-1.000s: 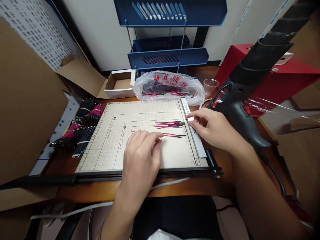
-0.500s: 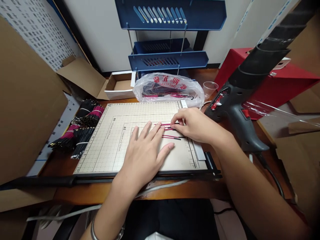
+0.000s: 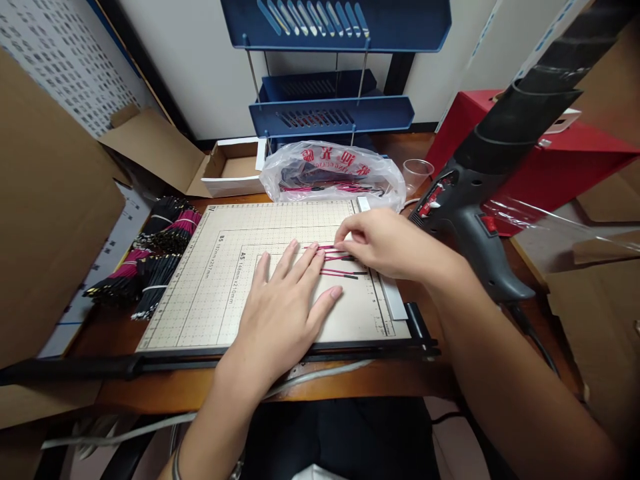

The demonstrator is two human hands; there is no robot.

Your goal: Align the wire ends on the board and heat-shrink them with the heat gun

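Observation:
My left hand (image 3: 280, 300) lies flat with its fingers spread on the gridded board of a paper cutter (image 3: 195, 300). Several thin red wires with black ends (image 3: 333, 273) stick out to the right from under its fingers. The other ends of these wires are covered by the left hand. At the black end of an upper wire, the thumb and forefinger of my right hand (image 3: 387, 243) are pinched together, partly hiding what they grip. The lower wires lie side by side on the board, close to my left thumb.
Bundled black and red wires (image 3: 155, 280) are left of the board. Behind it sit a plastic bag (image 3: 335, 167) of wires, an open box (image 3: 233, 177), a clear cup (image 3: 417, 175) and a blue rack (image 3: 330, 117). A heat gun (image 3: 480, 220) stands right, before a red box (image 3: 530, 160).
The right fingers have shifted very slightly at the upper wire's end. The left hand keeps its place on the board. The whole view has moved a little.

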